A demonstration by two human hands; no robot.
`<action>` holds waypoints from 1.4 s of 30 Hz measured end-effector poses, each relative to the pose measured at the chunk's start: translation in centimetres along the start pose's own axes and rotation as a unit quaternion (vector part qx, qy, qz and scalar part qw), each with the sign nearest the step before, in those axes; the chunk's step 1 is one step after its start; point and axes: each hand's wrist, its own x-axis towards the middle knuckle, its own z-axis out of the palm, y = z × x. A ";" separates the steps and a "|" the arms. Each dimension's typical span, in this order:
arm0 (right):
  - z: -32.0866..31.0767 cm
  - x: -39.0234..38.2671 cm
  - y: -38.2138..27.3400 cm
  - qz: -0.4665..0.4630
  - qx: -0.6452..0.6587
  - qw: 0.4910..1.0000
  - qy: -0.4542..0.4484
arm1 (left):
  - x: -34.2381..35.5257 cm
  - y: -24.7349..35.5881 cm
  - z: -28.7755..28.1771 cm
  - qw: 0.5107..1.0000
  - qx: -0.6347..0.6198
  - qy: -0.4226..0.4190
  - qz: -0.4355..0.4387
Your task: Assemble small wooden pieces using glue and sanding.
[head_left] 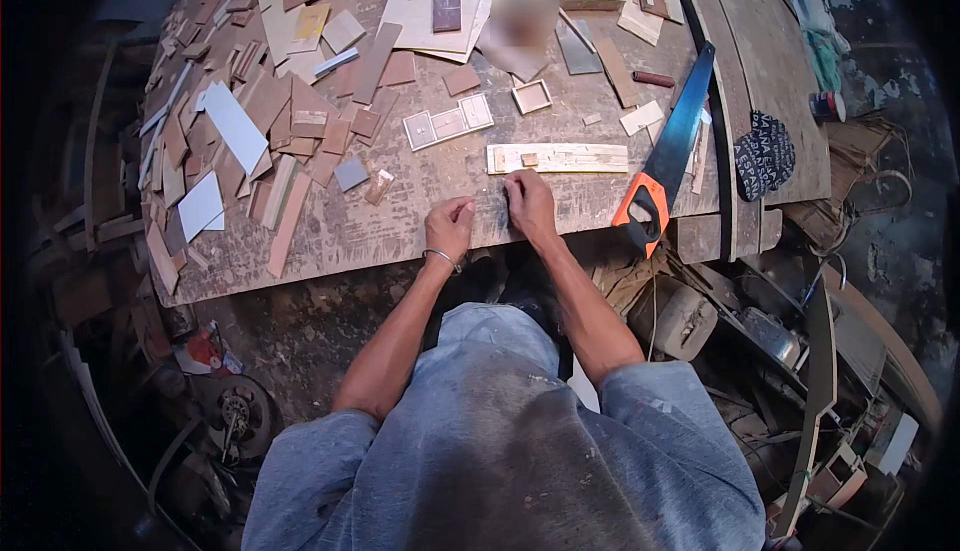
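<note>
My left hand (450, 228), with a bracelet at its wrist, rests near the table's front edge with thumb and fingers pinched together. To its right my right hand (531, 207) is closed too, its fingers curled just below a pale wooden strip (590, 159). Whatever either hand pinches is too small or hidden to name. A small wood block (529, 160) lies on the strip. Beyond my hands lie a small divided wooden frame (448, 123) and a small square wooden frame (532, 98).
A handsaw (680, 126) with an orange and black handle lies at the right, its handle over the edge of the wooden table (350, 241). Wood offcuts (285, 116) heap up at the left. A dark patterned round cloth item (764, 156) sits far right.
</note>
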 end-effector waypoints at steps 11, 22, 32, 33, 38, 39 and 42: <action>-9.4 1.1 -6.4 0.323 0.702 0.613 -0.163 | 0.3 11.1 -1.6 0.935 -0.303 -0.180 -0.020; -12.8 4.0 -10.3 0.312 0.638 0.686 -0.156 | 1.1 13.9 -3.7 0.919 -0.355 -0.167 -0.026; -12.1 3.3 -11.4 0.397 0.642 0.639 -0.148 | 0.8 12.5 -4.7 0.917 -0.338 -0.198 -0.073; -12.1 3.0 -11.3 0.420 0.641 0.623 -0.158 | 0.4 12.0 -4.8 0.923 -0.325 -0.193 -0.074; -11.4 2.3 -10.5 0.495 0.633 0.567 -0.183 | -0.1 10.4 -4.7 0.934 -0.286 -0.203 -0.071; -11.2 2.5 -10.1 0.493 0.605 0.594 -0.192 | 0.0 10.1 -4.5 0.957 -0.226 -0.182 -0.022; -9.7 4.4 -9.1 0.483 0.577 0.621 -0.218 | 1.5 8.8 -3.8 0.976 -0.176 -0.129 0.010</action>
